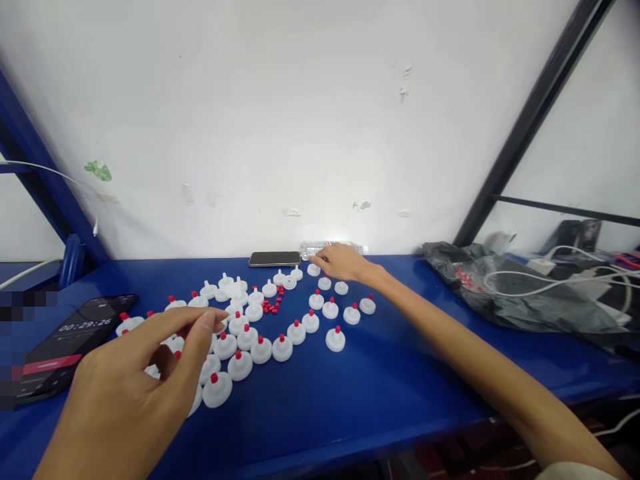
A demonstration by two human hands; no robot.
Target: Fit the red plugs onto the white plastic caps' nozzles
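Many white round pieces with a narrow spout stand on the blue table, several of them with red caps, such as the near white piece (217, 391). Loose red caps (273, 308) lie among them. My left hand (145, 380) is at the lower left above the pieces, thumb and forefinger pinched together; whatever is between the tips is too small to tell. At the far side, my right hand (340, 261) has its fingertips closed at the top of a white piece (314, 270), whose spout they hide. Uncapped white pieces (235, 288) cluster left of centre.
A phone showing a timer (75, 340) lies on the left. Another phone (275, 259) and a clear bottle (310, 249) are by the wall. On the right of the blue table (400, 387) are a dark plastic bag (525, 307) and white cables (515, 273).
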